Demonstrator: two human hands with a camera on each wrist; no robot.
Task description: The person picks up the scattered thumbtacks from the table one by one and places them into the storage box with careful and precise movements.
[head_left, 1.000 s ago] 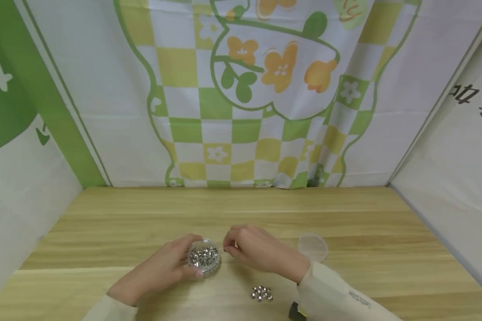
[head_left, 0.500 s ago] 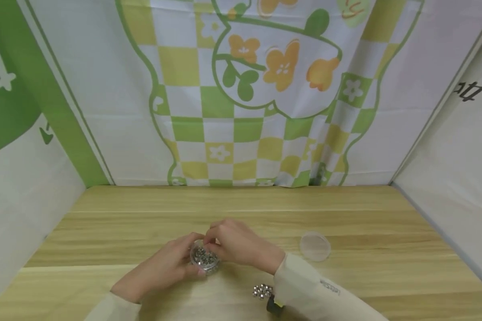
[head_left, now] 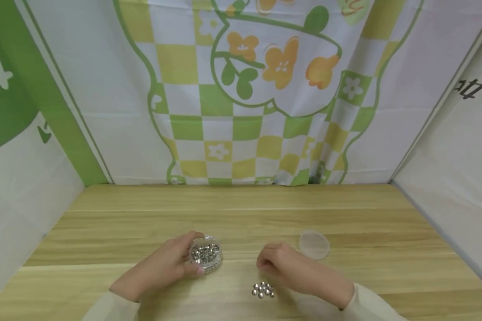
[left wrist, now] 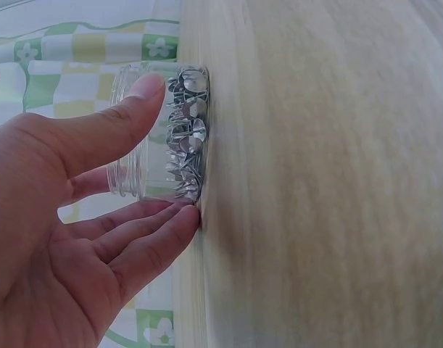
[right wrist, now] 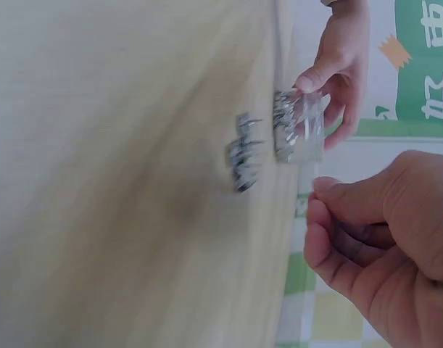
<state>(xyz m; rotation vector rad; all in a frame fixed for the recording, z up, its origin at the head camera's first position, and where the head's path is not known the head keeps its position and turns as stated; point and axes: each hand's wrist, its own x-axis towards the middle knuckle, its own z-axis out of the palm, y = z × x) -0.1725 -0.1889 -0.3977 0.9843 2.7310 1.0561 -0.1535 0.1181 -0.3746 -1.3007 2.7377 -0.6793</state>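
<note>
My left hand (head_left: 170, 263) grips a clear round jar (left wrist: 156, 127) upright on the wooden table, its thumb on one side and fingers round the other. Silvery thumbtacks (left wrist: 187, 130) fill the lower part of the jar, points and domed heads showing. My right hand (head_left: 289, 267) hovers above and just right of a small pile of thumbtacks (head_left: 263, 290). In the right wrist view, its thumb and loosely bent fingers (right wrist: 317, 243) stand slightly apart, and no tack shows between them. That pile (right wrist: 244, 154) lies near the jar, pins sticking out sideways in this view.
A clear round lid (head_left: 314, 244) lies flat on the table (head_left: 152, 209), beyond my right hand. At the table's far edge hangs a green and yellow checked curtain (head_left: 217, 129), with white printed cloth walls at both sides.
My right hand went left to the jar's mouth, then came back right to the pile of thumbtacks. My left hand and the jar have stayed in place.
</note>
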